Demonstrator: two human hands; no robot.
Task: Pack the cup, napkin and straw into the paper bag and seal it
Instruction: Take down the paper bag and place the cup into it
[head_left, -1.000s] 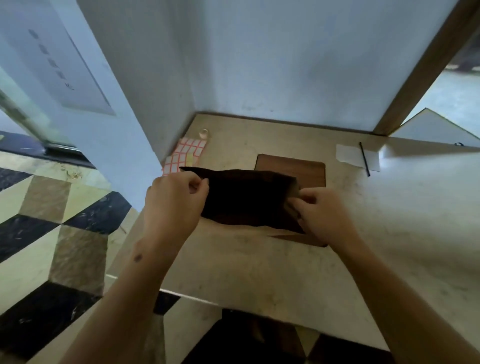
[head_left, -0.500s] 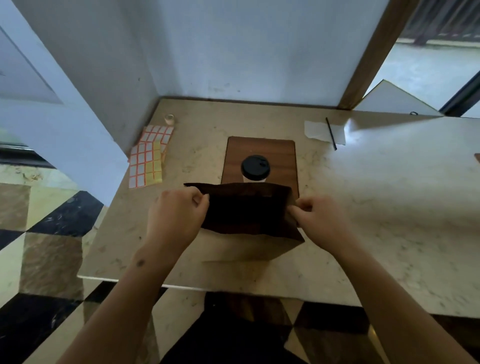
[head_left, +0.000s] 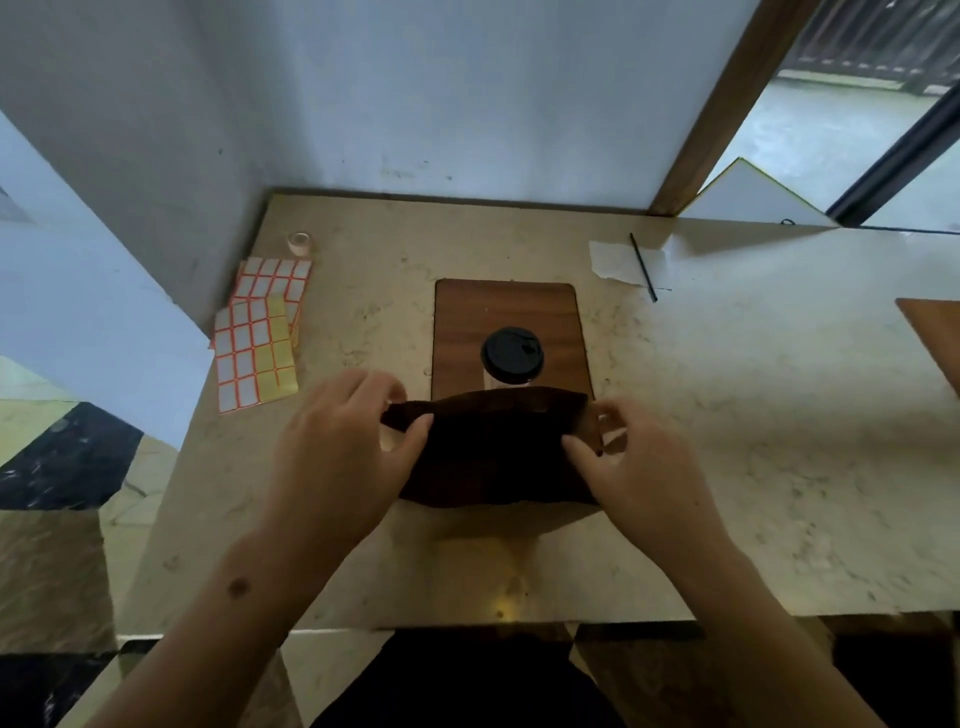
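Observation:
A dark brown paper bag is held above the table's near middle. My left hand pinches its left top corner and my right hand pinches its right top corner. Just behind the bag stands the cup with a black lid, upright on a wooden board; the bag hides its lower part. At the back right lies a white napkin with a thin black straw across it.
Sheets of orange-edged stickers lie at the left by the wall, with a small tape roll behind them. Another wooden board shows at the right edge. The marble table ends near me; walls stand behind and left.
The view has swung right and down, so the cup came into sight behind the bag. Both hands kept hold of the bag's top corners and drew them a little further apart.

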